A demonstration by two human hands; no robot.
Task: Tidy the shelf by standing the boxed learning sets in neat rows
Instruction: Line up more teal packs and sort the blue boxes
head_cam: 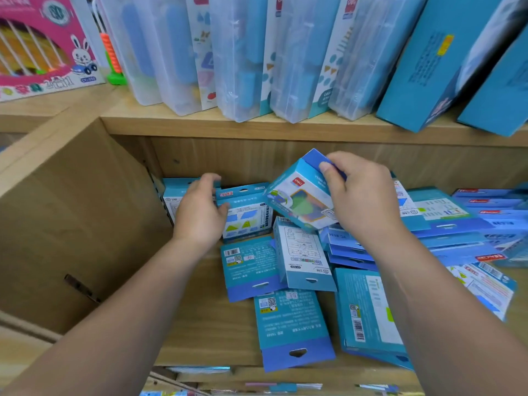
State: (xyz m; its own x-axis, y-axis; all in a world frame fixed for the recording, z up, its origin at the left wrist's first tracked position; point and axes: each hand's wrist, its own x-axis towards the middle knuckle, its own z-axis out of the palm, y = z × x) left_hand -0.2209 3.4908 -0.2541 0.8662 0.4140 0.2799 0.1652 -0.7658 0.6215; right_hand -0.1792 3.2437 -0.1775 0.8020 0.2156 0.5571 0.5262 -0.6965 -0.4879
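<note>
Shelf [200,324]: right hand [363,195] raised, gripping tilted box [303,195].

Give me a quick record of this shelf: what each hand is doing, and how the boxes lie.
left hand: fingers curled over the standing boxes at back left
right hand: holds a tilted box in the air
flat boxes: many, scattered on the shelf, not yet stood up
upper shelf: clear cases and blue boxes, leaning; pink box at left
</note>
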